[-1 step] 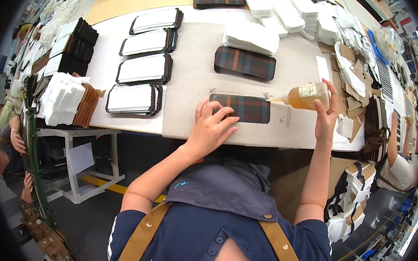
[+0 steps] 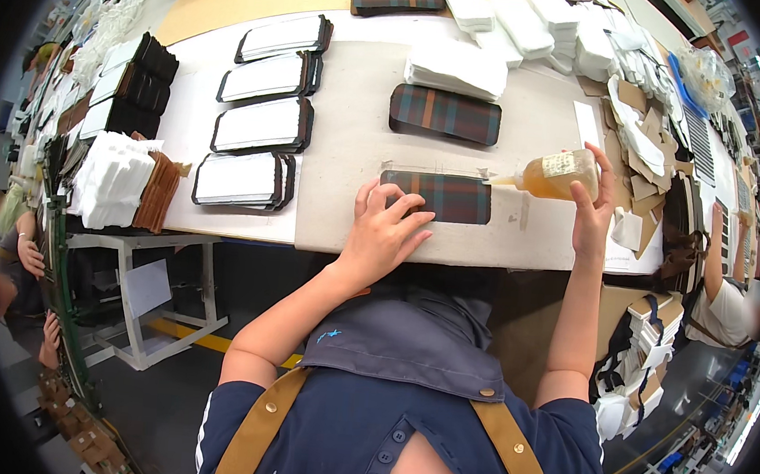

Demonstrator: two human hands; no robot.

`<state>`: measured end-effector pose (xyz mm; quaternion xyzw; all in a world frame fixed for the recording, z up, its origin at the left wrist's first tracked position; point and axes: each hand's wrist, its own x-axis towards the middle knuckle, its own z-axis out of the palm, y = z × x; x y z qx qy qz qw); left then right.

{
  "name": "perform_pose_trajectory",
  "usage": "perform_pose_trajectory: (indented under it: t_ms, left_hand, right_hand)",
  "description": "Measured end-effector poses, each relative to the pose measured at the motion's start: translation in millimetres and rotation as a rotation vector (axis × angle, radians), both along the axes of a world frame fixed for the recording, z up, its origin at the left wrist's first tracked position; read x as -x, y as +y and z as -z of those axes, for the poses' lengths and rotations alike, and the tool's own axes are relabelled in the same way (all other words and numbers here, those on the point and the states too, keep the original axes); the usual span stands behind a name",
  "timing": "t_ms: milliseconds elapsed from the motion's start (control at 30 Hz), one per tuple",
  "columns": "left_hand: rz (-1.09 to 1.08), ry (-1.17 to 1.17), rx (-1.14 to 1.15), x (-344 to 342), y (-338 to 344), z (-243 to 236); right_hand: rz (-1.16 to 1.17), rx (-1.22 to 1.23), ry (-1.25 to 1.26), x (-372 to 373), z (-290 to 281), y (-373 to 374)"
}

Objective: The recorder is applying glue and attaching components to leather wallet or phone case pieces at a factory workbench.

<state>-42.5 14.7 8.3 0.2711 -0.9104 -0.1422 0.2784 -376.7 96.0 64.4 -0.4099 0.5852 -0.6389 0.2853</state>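
A dark plaid fabric piece [image 2: 458, 198] with rounded corners lies flat on the grey board in front of me. My left hand [image 2: 389, 226] rests over its left end, fingers apart and tips touching the cloth. Gripped at its base by my right hand [image 2: 596, 204] is a clear squeeze bottle [image 2: 561, 174] of amber liquid, tipped on its side with the nozzle pointing left. The nozzle tip meets the piece's upper right corner or hovers just over it; I cannot tell which. Beyond lie a stack of plaid pieces [image 2: 446, 115] and a white stack [image 2: 456, 68].
To the left stand several dark-edged stacks with white tops [image 2: 241, 179]. A white pile [image 2: 112, 180] and brown pieces [image 2: 161, 192] sit at the table's left edge. Cardboard scraps [image 2: 646, 181] lie on the right. Other people work at both sides.
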Motion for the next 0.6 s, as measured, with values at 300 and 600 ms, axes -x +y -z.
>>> perform_pose_trajectory:
  t_ms: [300,600]
  left_hand:
    - [-0.006,-0.013,0.001,0.3,-1.5,0.2]
    - [0.007,-0.005,-0.075,-2.9,-5.2,-5.6]
  right_hand:
    - [-0.065,-0.065,0.045,10.3,6.2,17.2]
    - [0.154,0.071,-0.203,-4.4,23.2,76.5]
